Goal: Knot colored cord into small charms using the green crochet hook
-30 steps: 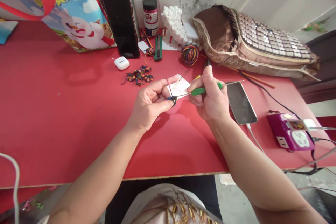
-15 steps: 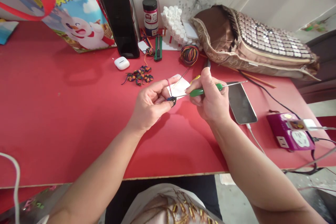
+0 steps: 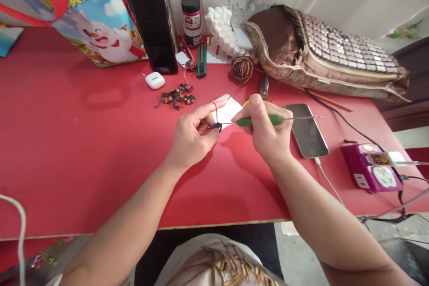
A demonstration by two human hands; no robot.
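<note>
Levelled and shifted leftward, the green-handled hook (image 3: 244,122) sits gripped by my right hand's (image 3: 271,132) fingers, its tip at the dark yarn piece (image 3: 218,127) my left hand (image 3: 191,139) pinches above the desk (image 3: 117,165), so I judge them engaged.

Green hook (image 3: 275,119) at a tiny dark yarn piece (image 3: 219,127)

The green hook has a smooth handle, with a thin metal stick at each end. It sits almost level in the right hand (image 3: 266,127). One tip is at the yarn piece, and the other sticks out to the right. The yarn piece is small and bunched up, pinched in the left hand (image 3: 194,136). A red thread (image 3: 216,110) runs up from it to the pointing finger.
</note>
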